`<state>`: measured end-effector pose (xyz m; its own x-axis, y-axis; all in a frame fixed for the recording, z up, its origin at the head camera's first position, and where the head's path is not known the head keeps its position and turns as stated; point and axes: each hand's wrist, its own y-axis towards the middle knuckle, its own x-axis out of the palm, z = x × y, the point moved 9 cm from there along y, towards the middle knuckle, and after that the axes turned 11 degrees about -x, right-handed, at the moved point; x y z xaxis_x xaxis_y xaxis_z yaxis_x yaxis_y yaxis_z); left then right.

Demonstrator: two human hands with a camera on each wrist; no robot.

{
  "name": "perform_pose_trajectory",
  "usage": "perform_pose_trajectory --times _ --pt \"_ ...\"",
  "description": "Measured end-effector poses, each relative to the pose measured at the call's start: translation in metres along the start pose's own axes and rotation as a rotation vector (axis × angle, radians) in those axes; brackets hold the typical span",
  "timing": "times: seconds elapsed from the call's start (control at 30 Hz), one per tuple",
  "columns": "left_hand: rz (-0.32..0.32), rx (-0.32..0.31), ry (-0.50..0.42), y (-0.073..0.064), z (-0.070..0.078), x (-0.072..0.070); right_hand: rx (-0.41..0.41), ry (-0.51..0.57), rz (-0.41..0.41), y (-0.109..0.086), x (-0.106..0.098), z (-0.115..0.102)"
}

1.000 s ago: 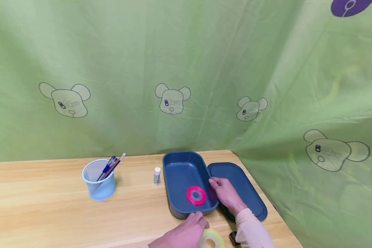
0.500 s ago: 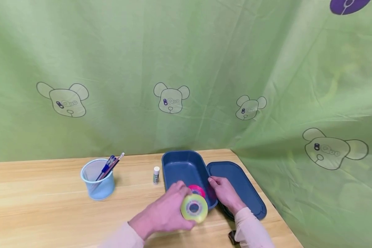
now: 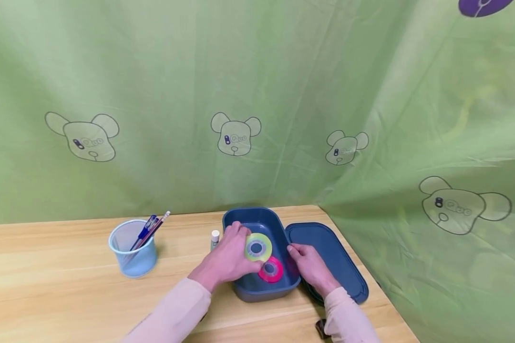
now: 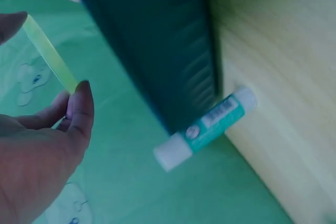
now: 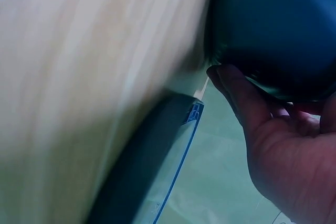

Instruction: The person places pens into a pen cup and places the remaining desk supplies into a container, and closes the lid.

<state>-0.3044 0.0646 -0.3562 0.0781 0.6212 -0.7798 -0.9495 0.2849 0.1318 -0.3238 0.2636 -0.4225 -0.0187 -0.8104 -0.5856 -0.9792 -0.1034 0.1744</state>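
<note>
Between the thumb and fingers of my left hand is a roll of yellow tape, pinched by its edge over the open blue box. In the left wrist view the yellow tape shows edge-on between thumb and fingertips. A pink roll of tape lies on the box floor, partly overlapped by the yellow one. My right hand grips the right rim of the box, thumb on the inner side. The right wrist view shows its fingers against the outer wall.
The blue lid lies right of the box. A glue stick stands close to the box's left side, partly behind my left hand. Further left is a light blue mesh cup with pens and a pencil. A small black object sits near my right sleeve.
My left hand has lifted the yellow tape from the table in front of the box and carried it forward over the box. The right hand keeps its grip on the rim.
</note>
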Motion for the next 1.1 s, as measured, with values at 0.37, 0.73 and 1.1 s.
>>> perform_pose_trajectory --times 0.37,0.73,1.1 --pt "-0.05 -0.068 0.187 0.044 0.002 0.033 0.011 0.002 0.002 -0.004 -0.005 0.0" --pt "-0.036 -0.135 0.121 0.07 -0.026 0.043 -0.003 -0.006 0.003 -0.002 0.001 -0.002" --pt "-0.03 -0.179 0.107 0.073 -0.031 0.044 0.002 -0.014 -0.01 -0.003 0.001 -0.002"
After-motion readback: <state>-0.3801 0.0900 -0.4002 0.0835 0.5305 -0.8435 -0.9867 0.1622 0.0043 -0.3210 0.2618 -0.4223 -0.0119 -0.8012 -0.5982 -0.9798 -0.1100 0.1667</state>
